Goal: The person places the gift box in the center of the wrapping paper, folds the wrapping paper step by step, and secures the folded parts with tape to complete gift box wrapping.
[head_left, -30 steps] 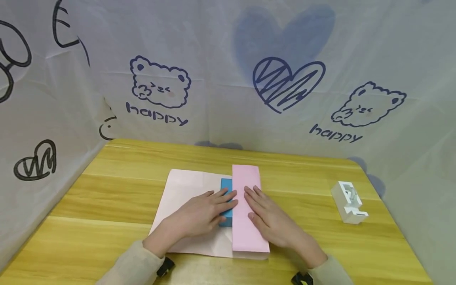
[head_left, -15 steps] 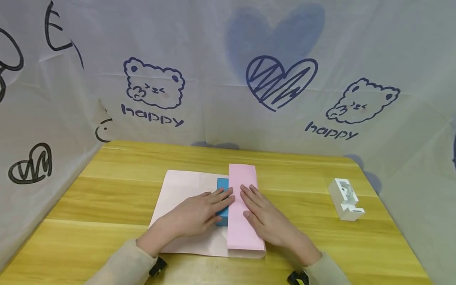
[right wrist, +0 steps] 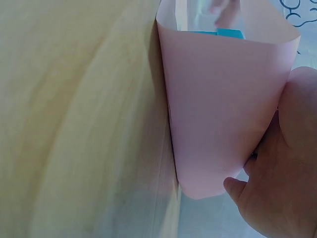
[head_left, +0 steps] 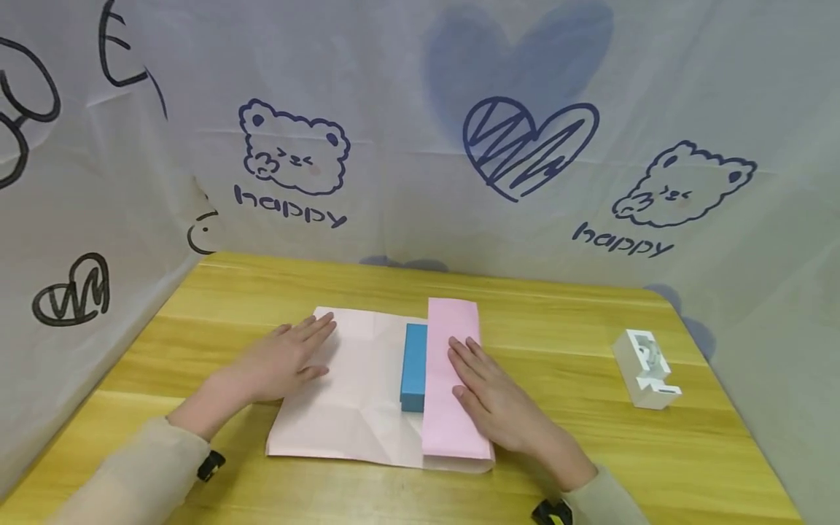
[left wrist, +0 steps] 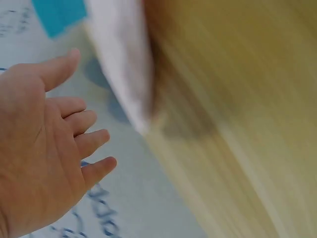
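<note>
A sheet of pink wrapping paper (head_left: 354, 394), pale on its inner face, lies creased on the table. Its right side is folded over as a pink flap (head_left: 449, 386) that covers part of a blue box (head_left: 413, 368). My right hand (head_left: 495, 397) rests on that flap with its fingers extended. Over the left edge of the paper is my left hand (head_left: 282, 361), fingers straight and holding nothing; whether it touches the paper I cannot tell. In the left wrist view the left palm (left wrist: 44, 144) faces the camera, apart from the paper's edge.
A white tape dispenser (head_left: 646, 372) stands on the right side of the wooden table (head_left: 551, 328). Behind the table hangs a pale cloth (head_left: 407, 182) printed with bears and hearts.
My left hand has left the blue box and moved left to the paper's far left edge, uncovering more of the box. The right hand stays on the pink flap.
</note>
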A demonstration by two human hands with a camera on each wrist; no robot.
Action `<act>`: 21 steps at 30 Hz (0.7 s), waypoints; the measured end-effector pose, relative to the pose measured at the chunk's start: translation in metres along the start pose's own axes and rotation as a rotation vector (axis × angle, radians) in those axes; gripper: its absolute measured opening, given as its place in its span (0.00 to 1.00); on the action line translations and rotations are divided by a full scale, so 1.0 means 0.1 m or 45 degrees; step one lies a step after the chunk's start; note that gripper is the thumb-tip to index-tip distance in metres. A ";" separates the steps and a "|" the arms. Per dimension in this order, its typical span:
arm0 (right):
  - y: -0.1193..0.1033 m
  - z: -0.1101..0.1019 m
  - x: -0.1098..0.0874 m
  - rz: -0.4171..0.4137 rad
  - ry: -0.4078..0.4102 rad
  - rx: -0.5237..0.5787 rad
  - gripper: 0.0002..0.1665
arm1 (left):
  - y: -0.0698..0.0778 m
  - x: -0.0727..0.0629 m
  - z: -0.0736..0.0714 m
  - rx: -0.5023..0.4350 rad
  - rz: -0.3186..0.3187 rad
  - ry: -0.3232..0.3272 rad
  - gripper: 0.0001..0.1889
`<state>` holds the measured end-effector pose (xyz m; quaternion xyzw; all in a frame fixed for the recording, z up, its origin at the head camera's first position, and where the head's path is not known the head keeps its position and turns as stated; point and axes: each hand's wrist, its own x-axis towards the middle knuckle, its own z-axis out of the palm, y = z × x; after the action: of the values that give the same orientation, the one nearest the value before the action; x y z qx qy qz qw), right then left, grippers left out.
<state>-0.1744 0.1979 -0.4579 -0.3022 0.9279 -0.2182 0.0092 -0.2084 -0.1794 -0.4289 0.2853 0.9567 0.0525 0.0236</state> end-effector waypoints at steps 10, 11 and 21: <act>0.00 -0.02 0.00 -0.006 -0.001 0.010 0.35 | -0.47 0.03 0.13 -0.025 -0.130 -0.172 0.51; 0.00 -0.02 0.00 -0.005 -0.002 0.007 0.35 | -0.49 0.03 0.14 -0.034 -0.141 -0.183 0.52; 0.01 -0.02 0.00 0.015 -0.021 -0.002 0.35 | -0.51 0.05 0.18 -0.074 -0.168 -0.221 0.57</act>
<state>-0.1757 0.1996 -0.4565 -0.2985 0.9297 -0.2152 0.0179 -0.2386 -0.2173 -0.4524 0.2244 0.9658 0.0538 0.1180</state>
